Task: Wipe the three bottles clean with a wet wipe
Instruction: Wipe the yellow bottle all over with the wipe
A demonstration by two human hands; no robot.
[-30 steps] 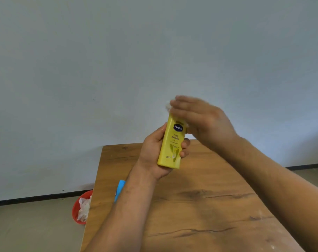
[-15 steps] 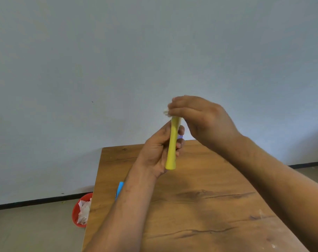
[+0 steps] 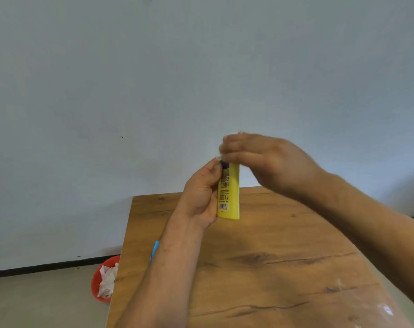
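Since half a second ago you have turned the yellow bottle (image 3: 229, 200) in your grip: it was edge-on to you then, and now its back label with the barcode faces you. Behind everything stands a pale wall (image 3: 153, 91). Below it the wooden table (image 3: 284, 268) runs toward you, with both your forearms above it. Your right hand (image 3: 267, 162) is blurred, its fingers bent down over the bottle's top, pinching a wet wipe (image 3: 219, 151), of which only a white sliver shows at the fingertips. Your left hand (image 3: 201, 197) wraps round the bottle's left side and holds it upright in the air above the table's far end. On the floor left of the table sits a red bin (image 3: 95, 282) with crumpled white wipes (image 3: 107, 279) in it. A blue thing (image 3: 155, 248) peeks out at the table's left edge, mostly hidden by your left forearm.
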